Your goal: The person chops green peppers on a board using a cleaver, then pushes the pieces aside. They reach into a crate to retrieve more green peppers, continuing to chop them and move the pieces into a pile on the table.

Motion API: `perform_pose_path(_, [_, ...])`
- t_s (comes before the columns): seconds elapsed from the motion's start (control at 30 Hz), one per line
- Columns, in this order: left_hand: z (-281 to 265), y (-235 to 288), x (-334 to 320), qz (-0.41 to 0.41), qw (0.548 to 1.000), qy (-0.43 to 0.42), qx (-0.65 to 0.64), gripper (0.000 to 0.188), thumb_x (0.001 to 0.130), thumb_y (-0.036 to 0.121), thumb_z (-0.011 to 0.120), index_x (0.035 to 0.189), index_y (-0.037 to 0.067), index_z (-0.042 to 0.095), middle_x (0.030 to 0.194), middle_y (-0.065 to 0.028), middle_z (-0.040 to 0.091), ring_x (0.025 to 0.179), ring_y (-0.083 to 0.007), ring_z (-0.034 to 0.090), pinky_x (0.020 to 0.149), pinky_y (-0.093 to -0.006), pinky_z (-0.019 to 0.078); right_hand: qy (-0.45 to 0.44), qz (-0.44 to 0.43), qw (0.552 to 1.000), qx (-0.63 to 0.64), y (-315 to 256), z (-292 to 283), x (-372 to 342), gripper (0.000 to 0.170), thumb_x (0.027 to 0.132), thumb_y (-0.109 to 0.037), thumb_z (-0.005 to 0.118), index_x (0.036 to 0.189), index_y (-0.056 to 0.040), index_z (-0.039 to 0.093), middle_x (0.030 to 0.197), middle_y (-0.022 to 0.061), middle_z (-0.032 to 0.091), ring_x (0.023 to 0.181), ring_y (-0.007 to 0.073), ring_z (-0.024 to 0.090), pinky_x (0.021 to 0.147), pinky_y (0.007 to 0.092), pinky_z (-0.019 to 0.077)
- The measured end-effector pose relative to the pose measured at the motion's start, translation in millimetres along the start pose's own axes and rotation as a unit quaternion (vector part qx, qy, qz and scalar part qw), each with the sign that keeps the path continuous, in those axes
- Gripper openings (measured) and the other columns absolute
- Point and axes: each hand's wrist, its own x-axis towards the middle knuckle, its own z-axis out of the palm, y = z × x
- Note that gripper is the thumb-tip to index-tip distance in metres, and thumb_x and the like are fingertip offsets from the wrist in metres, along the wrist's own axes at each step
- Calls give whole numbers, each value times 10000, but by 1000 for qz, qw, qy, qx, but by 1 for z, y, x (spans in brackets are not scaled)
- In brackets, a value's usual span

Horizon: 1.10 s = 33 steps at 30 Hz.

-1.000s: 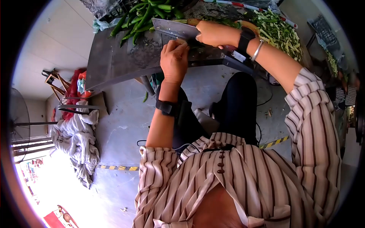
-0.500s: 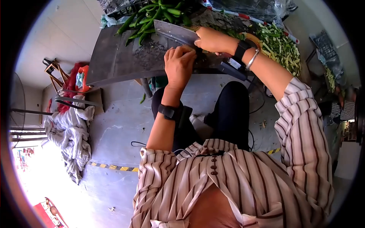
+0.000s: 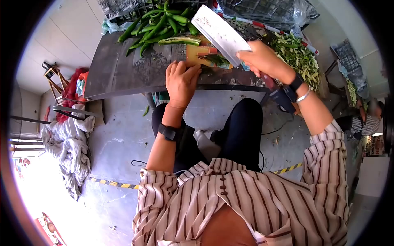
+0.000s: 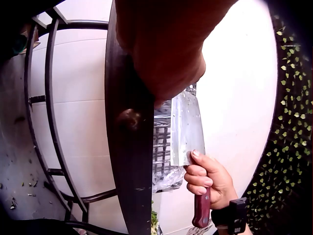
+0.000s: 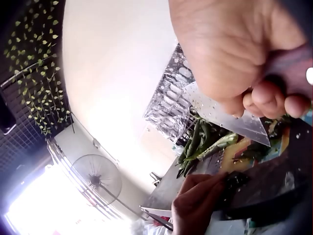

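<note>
My right hand (image 3: 269,61) grips a cleaver (image 3: 219,35) by its dark red handle (image 4: 201,211). Its broad blade, specked with bits, is raised and tilted above the table (image 3: 111,65). My left hand (image 3: 181,82) is at the table's near edge with fingers bent and fingertips together; I cannot tell what they hold. Dark green pieces (image 3: 217,60) lie by those fingertips on a yellow-orange sheet (image 3: 193,51). Behind them rests a split green pepper (image 3: 180,40), pale seedy side up. A heap of whole green peppers (image 3: 158,26) is at the back left.
Chopped green and pale pieces (image 3: 299,57) are piled at the table's right. A red and white pole (image 3: 262,25) runs along the back, before plastic-covered black crates (image 3: 266,12). Grey cloth (image 3: 67,139) lies on the floor to the left. Another person (image 3: 367,123) appears far right.
The cleaver has come up and right from beside my left fingers, its blade turned to show its flat face. The split pepper and yellow-orange sheet now show. My left hand stays at the table edge.
</note>
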Motion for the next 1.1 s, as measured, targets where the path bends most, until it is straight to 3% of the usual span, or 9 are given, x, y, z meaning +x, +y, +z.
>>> perform_pose_path(0.1, [0, 0, -1, -4, 1000, -5, 4, 141, 767, 161, 697, 900, 120, 717, 875, 1, 619, 902, -227, 560, 879, -361, 400, -19, 84, 996, 37, 6, 5, -14, 295, 882, -206, 549, 941, 83, 540, 607, 19, 485, 385, 69, 439, 343, 247, 389])
perform_pose_path(0.13, [0, 0, -1, -3, 1000, -5, 7, 143, 764, 158, 700, 901, 120, 718, 869, 3, 620, 892, -223, 562, 870, -357, 405, -44, 97, 993, 46, 5, 6, -17, 226, 905, -202, 545, 832, 6, 491, 606, -14, 443, 394, 43, 409, 353, 231, 379])
perform_pose_path(0.3, [0, 0, 0, 2, 1000, 4, -8, 151, 750, 147, 711, 898, 120, 721, 850, 7, 623, 854, -213, 571, 832, -341, 422, -99, 99, 990, -28, 7, 12, -14, 232, 915, -202, 537, 848, 14, 485, 613, -9, 453, 399, 43, 418, 350, 231, 379])
perform_pose_path(0.4, [1, 0, -2, -11, 1000, -3, -22, 174, 737, 143, 710, 910, 130, 710, 858, 6, 608, 864, -218, 576, 931, -384, 411, -107, 118, 986, -56, 3, 10, -14, 243, 916, -207, 536, 842, 18, 482, 611, -6, 453, 399, 50, 424, 350, 232, 379])
perform_pose_path(0.5, [0, 1, 0, -16, 1000, 1, -17, 172, 734, 144, 715, 905, 129, 709, 863, 9, 609, 868, -217, 577, 915, -378, 417, -72, 128, 987, -69, 10, -5, -10, 243, 917, -210, 530, 850, 18, 478, 602, -8, 439, 405, 55, 420, 355, 233, 376])
perform_pose_path(0.57, [-1, 2, 1, 0, 1000, 15, -6, 148, 741, 133, 719, 888, 113, 718, 844, 7, 618, 814, -207, 575, 774, -341, 441, -48, 156, 984, -71, 19, -22, -9, 227, 917, -205, 528, 856, 8, 475, 594, -11, 426, 409, 55, 408, 355, 236, 365])
perform_pose_path(0.83, [-1, 3, 1, -30, 999, -1, -31, 146, 747, 122, 713, 892, 102, 711, 848, -3, 614, 823, -217, 583, 760, -334, 445, 97, 111, 985, 85, 29, -53, -32, 195, 926, -198, 544, 889, -14, 494, 613, -26, 455, 433, 41, 422, 365, 226, 369])
perform_pose_path(1.1, [-4, 7, 5, -56, 995, -32, -76, 207, 754, 104, 702, 956, 63, 693, 932, -63, 612, 879, -271, 586, 801, -356, 452, 95, 77, 991, 57, 22, -37, -36, 203, 909, -184, 554, 869, 8, 503, 633, 1, 493, 428, 59, 454, 373, 236, 397])
